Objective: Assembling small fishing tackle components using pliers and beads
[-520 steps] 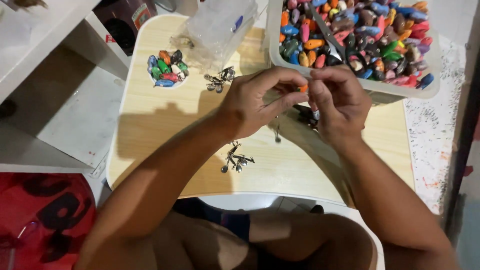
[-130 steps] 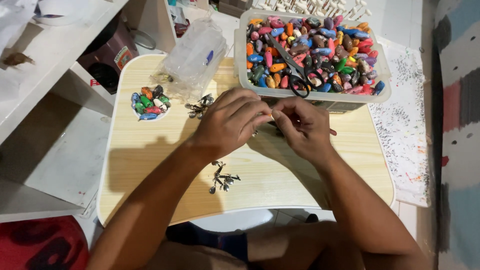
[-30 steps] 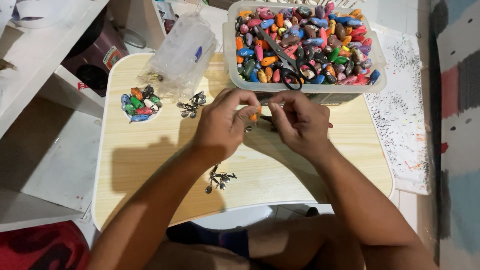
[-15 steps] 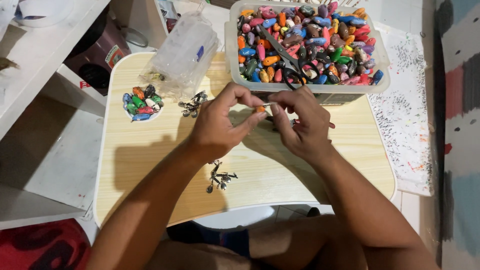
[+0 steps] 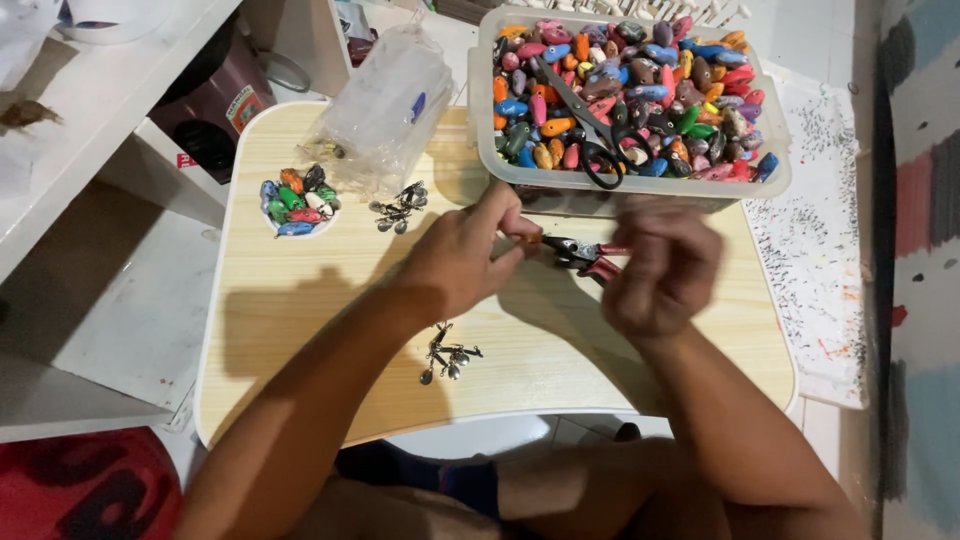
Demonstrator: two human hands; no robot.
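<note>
Just beyond both hands sits a clear plastic bin (image 5: 480, 120) of coloured oval lures, black scissors (image 5: 590, 125) lying on top. Left of the left hand: small dish of lures (image 5: 297, 198), a metal hook cluster (image 5: 398, 208), a clear bag (image 5: 385, 105). Another hook cluster (image 5: 447, 355) lies just below the wrist. Left hand (image 5: 462, 262) pinches shut on a small orange piece (image 5: 532, 238). Right hand (image 5: 665, 270), blurred, closes around red-handled pliers (image 5: 585, 253), tip at that piece.
</note>
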